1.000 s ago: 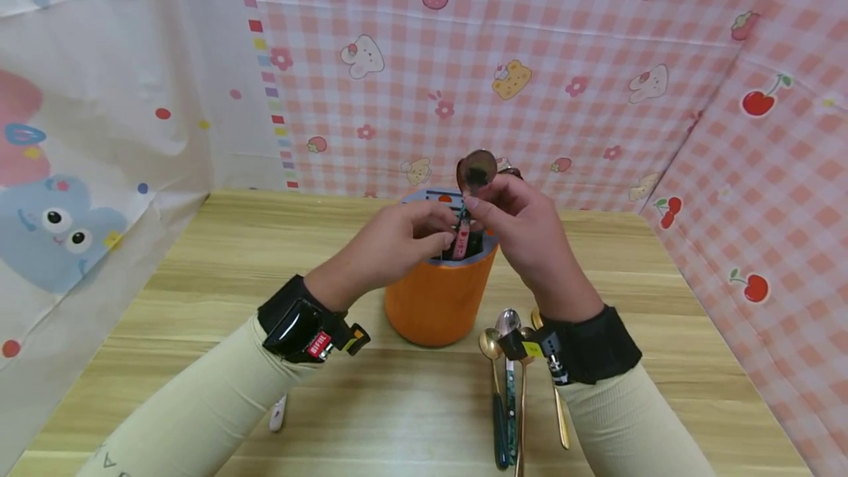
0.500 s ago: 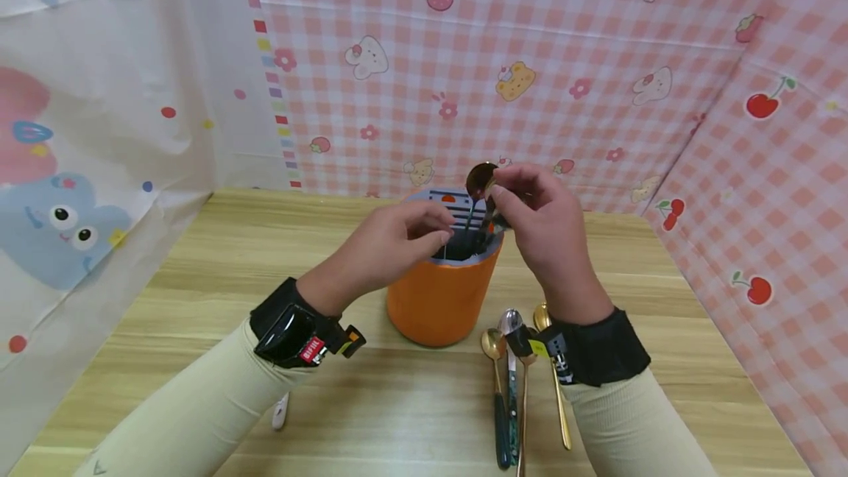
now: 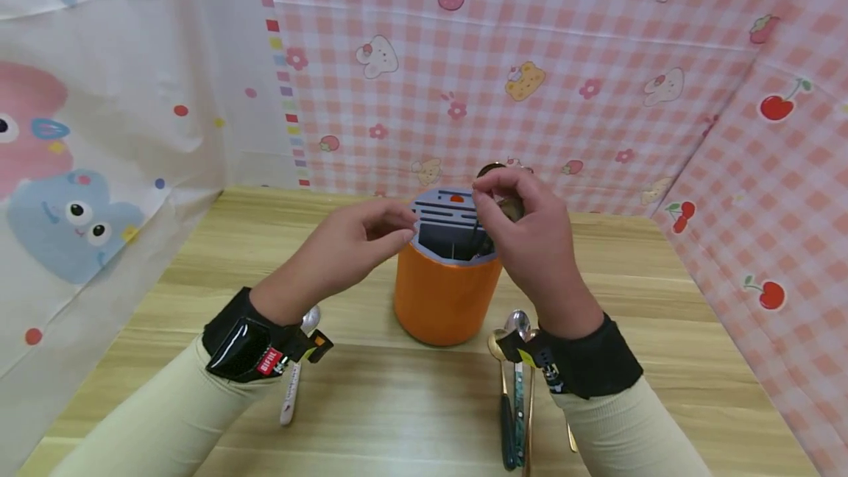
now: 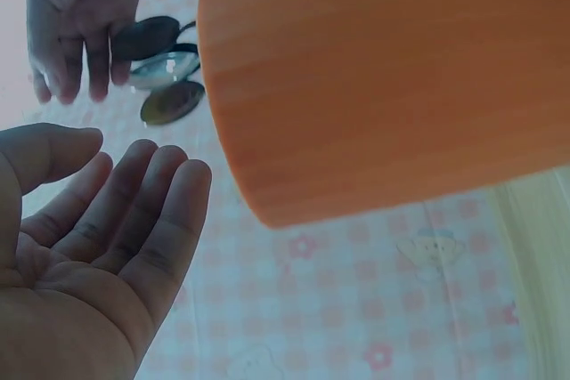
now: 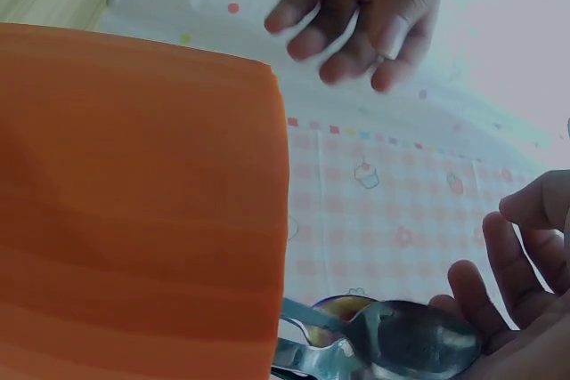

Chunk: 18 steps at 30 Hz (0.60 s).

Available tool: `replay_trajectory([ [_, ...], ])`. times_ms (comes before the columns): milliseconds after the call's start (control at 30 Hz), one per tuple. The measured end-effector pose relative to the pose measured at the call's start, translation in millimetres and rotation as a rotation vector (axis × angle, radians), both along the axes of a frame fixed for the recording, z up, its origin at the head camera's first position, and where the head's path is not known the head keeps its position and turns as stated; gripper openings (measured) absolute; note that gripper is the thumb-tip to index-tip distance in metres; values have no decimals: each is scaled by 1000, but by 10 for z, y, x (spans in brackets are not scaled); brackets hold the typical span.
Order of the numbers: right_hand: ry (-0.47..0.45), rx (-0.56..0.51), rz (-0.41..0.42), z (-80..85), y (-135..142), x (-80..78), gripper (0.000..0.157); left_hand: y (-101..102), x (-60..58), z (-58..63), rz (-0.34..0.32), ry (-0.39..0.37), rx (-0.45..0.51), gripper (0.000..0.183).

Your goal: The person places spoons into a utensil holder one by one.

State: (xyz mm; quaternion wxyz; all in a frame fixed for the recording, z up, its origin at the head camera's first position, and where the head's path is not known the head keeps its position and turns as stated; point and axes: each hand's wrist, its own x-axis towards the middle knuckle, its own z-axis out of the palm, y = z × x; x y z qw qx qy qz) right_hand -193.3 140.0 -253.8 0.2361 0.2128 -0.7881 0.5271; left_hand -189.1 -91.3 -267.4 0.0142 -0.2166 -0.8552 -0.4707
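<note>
An orange utensil holder (image 3: 447, 300) with a grey slotted top insert stands upright on the table. Several spoons lean in its right side, bowls up; a silver spoon (image 5: 423, 340) shows largest in the right wrist view, and a dark spoon bowl (image 4: 147, 38) tops the cluster in the left wrist view. My right hand (image 3: 533, 249) is beside these bowls, fingers loosely bent and apart, gripping none of them; whether it touches one I cannot tell. At the holder's left rim, my left hand (image 3: 338, 256) hovers with relaxed fingers and holds nothing.
Right of the holder lie a gold spoon with a dark handle (image 3: 506, 418), a silver spoon with a marbled handle (image 3: 520, 403) and a copper-coloured spoon (image 3: 529, 425). A white-handled spoon (image 3: 290, 392) lies at left. Patterned cloth (image 3: 411, 79) hangs behind.
The pink-handled spoon in my right hand moved to the holder's right side and was let go among the others. My left hand drew back to the left, uncovering the white-handled spoon.
</note>
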Motion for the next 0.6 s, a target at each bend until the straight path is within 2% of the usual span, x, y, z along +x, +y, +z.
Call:
replay_trajectory([
  [167, 32, -11, -35, 56, -17, 22, 13, -172, 42, -57, 40, 1, -26, 16],
  [267, 42, -34, 2, 34, -36, 6, 13, -258, 76, -89, 59, -7, -36, 16],
  [467, 27, 2, 147, -51, -242, 27, 11, -398, 141, -202, 81, -42, -31, 17],
  [600, 0, 76, 279, -163, -440, 44, 12, -482, 200, -352, 108, -77, -44, 19],
])
